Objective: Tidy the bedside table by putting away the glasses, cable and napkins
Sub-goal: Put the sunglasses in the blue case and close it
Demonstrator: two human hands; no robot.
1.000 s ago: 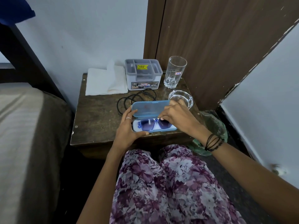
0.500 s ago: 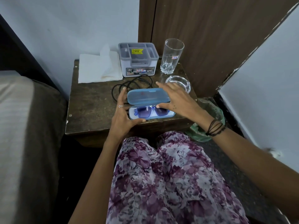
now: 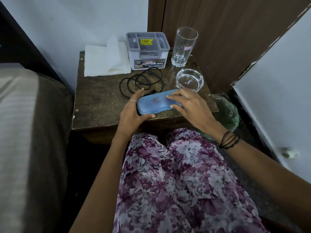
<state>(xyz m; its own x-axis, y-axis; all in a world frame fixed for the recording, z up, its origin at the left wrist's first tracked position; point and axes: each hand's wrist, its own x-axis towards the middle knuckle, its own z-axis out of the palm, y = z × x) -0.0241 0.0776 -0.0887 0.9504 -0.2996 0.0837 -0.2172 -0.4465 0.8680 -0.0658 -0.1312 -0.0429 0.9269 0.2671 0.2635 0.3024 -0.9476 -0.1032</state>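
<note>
One glasses case lying left-right, left hand gripping its end, right hand flat atop.

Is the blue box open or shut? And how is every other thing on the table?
Glasses case: shut, lying flat.
Left hand: grips the case's left end.
Right hand: straight fingers press on the case.
Cable: loosely coiled, not put away.
Napkins: stacked, top one rumpled.
Drinking glass: upright, empty.
Ashtray: upright, empty.
Organizer box: upright, contents unclear.

A bedroom at home: a bed beside a small wooden bedside table and door.
</note>
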